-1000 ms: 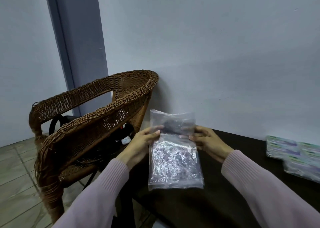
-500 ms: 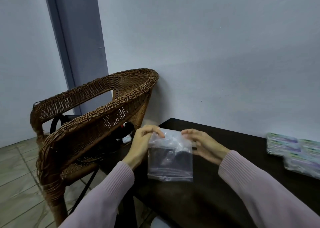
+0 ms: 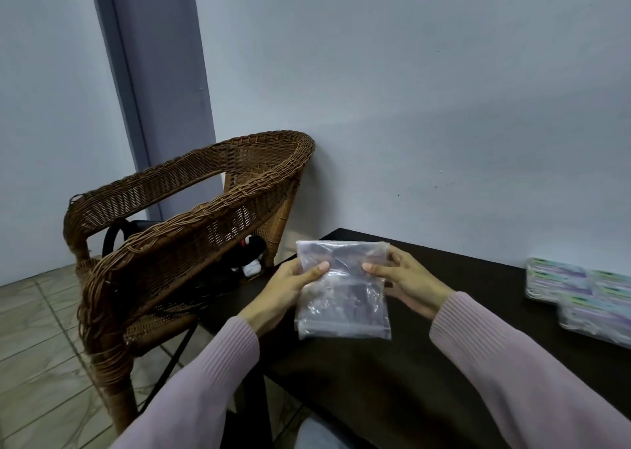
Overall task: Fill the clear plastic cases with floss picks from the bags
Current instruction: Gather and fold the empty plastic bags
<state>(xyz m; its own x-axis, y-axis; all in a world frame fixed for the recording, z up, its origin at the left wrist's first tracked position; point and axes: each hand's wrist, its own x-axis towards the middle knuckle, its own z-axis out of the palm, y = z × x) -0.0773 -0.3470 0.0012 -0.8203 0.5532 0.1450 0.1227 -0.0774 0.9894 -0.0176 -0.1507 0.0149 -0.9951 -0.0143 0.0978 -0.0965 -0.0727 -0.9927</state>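
While both hands pinch its upper half, the clear bag (image 3: pixel 342 298) hangs just above the dark table (image 3: pixel 392 373). The left hand (image 3: pixel 286 286) grips its left edge, the right hand (image 3: pixel 404 283) its right. Blurred packets (image 3: pixel 580 298) lie well apart, at the table's right.

A wicker chair (image 3: pixel 191 230) stands on tiled floor (image 3: pixel 44 356) beside a dark table (image 3: pixel 426 363), against pale walls (image 3: pixel 409 90)

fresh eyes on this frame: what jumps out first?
First, the clear plastic bag held up over the near-left corner of the dark table, the left hand and the right hand each gripping one upper side. Next, the brown wicker chair left of the table, against the wall. At the far right of the table lies a cluster of clear plastic cases, blurred.
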